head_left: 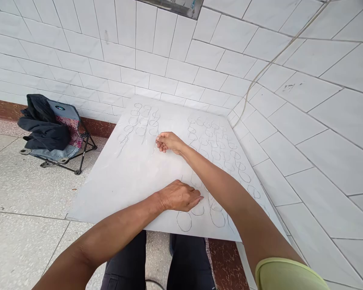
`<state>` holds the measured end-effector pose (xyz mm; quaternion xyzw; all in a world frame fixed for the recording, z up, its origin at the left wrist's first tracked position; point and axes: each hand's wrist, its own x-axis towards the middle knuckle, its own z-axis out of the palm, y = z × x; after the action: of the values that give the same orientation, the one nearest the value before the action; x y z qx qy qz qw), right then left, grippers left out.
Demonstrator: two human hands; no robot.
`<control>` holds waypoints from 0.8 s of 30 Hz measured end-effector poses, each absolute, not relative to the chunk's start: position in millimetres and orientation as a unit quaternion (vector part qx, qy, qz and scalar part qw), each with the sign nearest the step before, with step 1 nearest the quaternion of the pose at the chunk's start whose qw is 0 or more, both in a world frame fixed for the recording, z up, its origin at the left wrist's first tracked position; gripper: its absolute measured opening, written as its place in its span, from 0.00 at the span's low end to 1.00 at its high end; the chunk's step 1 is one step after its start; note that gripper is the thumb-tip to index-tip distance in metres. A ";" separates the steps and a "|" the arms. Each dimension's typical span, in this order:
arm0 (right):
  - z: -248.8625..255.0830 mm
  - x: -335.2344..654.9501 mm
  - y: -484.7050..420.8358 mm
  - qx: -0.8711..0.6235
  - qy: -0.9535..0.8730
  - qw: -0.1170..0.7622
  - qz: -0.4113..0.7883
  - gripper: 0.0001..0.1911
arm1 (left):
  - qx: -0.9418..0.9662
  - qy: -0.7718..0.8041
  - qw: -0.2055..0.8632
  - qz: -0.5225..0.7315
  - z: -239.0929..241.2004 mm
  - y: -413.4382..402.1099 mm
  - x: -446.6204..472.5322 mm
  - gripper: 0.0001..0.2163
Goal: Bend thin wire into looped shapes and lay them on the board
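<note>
A white board [115, 177] lies tilted across my knees, its far edge against the tiled wall. Rows of thin wire loops [211, 141] lie on it, one group at the far left [140, 121] and more along the right side. My right hand [168, 142] reaches to the middle of the board with its fingers curled in a pinch; what it pinches is too thin to make out. My left hand [179, 196] rests flat on the board's near part, fingers together, beside several larger loops [184, 220].
A small folding stool [65, 145] with dark clothes and jeans piled on it stands on the speckled floor at the left. White tiled walls close off the back and right side. A cable [269, 64] runs down the right wall to the board's corner.
</note>
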<state>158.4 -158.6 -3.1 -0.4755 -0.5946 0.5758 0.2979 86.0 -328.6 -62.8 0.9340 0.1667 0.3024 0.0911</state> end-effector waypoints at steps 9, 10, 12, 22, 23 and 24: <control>-1.1 91.7 -113.0 -0.542 -0.572 0.225 0.573 0.10 | 0.939 0.230 0.110 0.232 -64.2 -319.5 80.6 0.15; -1.6 88.5 -111.7 -0.553 -0.572 0.214 0.567 0.10 | 0.940 0.234 0.113 0.219 -62.5 -319.9 80.5 0.15; -3.0 84.9 -110.2 -0.573 -0.577 0.194 0.548 0.09 | 0.942 0.241 0.120 0.201 -59.5 -320.8 80.5 0.15; 9.2 88.3 -113.1 -0.645 -0.647 0.151 0.378 0.09 | 0.934 0.252 0.134 0.214 -57.8 -317.8 77.7 0.15; 14.3 93.8 -116.1 -0.646 -0.652 0.159 0.364 0.10 | 0.933 0.253 0.130 0.221 -58.9 -317.1 77.8 0.15; 19.7 101.5 -120.3 -0.644 -0.655 0.168 0.356 0.11 | 0.932 0.253 0.125 0.228 -60.0 -316.2 77.7 0.16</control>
<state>101.5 -120.3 19.7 -0.6442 -0.6555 0.3563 0.1684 77.7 -316.2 -60.0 0.9319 0.2532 0.2277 0.1251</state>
